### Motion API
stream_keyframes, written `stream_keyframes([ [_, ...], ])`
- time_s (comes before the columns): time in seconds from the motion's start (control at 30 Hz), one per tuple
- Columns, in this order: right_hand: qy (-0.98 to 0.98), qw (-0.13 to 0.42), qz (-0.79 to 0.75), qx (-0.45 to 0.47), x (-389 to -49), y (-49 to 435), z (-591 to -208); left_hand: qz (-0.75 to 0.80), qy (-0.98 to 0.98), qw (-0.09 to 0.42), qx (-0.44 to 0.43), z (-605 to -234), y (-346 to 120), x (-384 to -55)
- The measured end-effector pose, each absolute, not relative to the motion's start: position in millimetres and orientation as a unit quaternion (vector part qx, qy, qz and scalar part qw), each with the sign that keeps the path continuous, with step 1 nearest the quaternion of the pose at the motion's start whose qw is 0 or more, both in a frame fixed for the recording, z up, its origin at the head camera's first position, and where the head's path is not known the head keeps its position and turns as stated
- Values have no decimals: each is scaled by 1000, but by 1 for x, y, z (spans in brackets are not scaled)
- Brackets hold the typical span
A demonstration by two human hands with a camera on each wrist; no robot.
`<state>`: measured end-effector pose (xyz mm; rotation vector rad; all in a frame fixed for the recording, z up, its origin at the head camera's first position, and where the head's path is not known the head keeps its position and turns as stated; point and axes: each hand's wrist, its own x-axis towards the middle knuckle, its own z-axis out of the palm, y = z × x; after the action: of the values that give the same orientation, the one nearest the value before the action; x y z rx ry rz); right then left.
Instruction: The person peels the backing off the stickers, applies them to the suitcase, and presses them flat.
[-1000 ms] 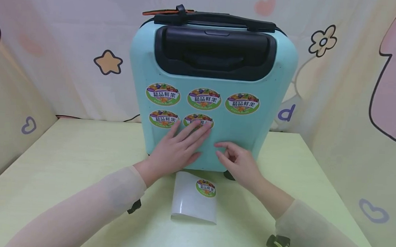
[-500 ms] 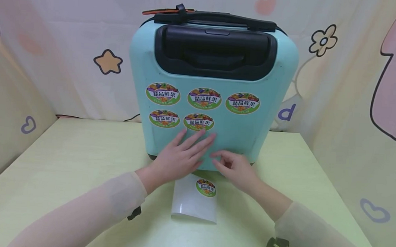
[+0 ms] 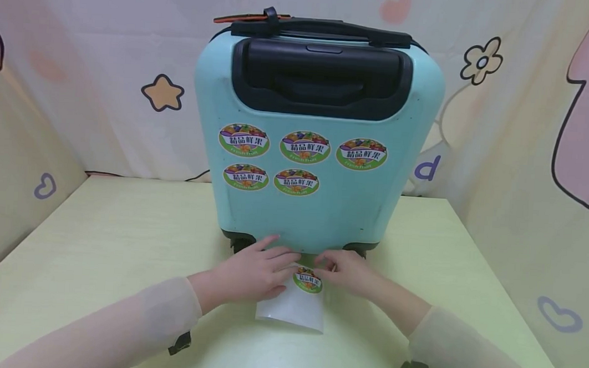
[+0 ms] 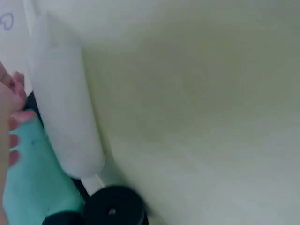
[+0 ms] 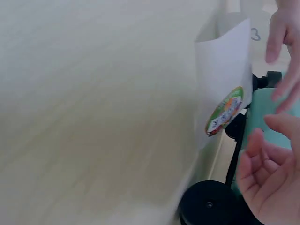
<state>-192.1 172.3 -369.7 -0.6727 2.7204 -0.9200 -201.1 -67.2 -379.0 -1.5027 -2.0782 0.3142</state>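
A white backing sheet (image 3: 288,310) with one oval fruit sticker (image 3: 308,280) lies curled on the table before a mint-green suitcase (image 3: 353,204). My left hand (image 3: 250,273) reaches over the sheet's upper left, its fingers loosely extended. At the upper right of the sheet is my right hand (image 3: 347,271), index and thumb bent towards the sticker. The right wrist view shows that hand (image 5: 269,173) with loosely curled fingers, the thumb apart and nothing held. Several matching oval stickers (image 3: 297,182) are on the suitcase front, three above and two below.
The suitcase stands upright on black wheels (image 3: 241,242), with a black handle recess (image 3: 322,80) near its top. Behind the pale table (image 3: 142,237) hangs a patterned curtain (image 3: 105,85).
My left hand has left the lower middle sticker on the suitcase and come down to the sheet. My right hand has also lowered towards the sheet's remaining sticker.
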Motion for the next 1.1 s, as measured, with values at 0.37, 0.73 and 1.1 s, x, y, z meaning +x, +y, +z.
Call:
stream_keyframes([
  [0.37,930,93,-233,-268,-190,163,-394,150,-823,143,-529,-398,-70,-189],
  [0.73,929,62,-236,-278,-191,156,-393,22,-913,49,-404,-394,-58,-190],
  [1.1,907,-83,-288,-295,-179,163,-377,-398,-866,-156,-258,-387,-57,-195],
])
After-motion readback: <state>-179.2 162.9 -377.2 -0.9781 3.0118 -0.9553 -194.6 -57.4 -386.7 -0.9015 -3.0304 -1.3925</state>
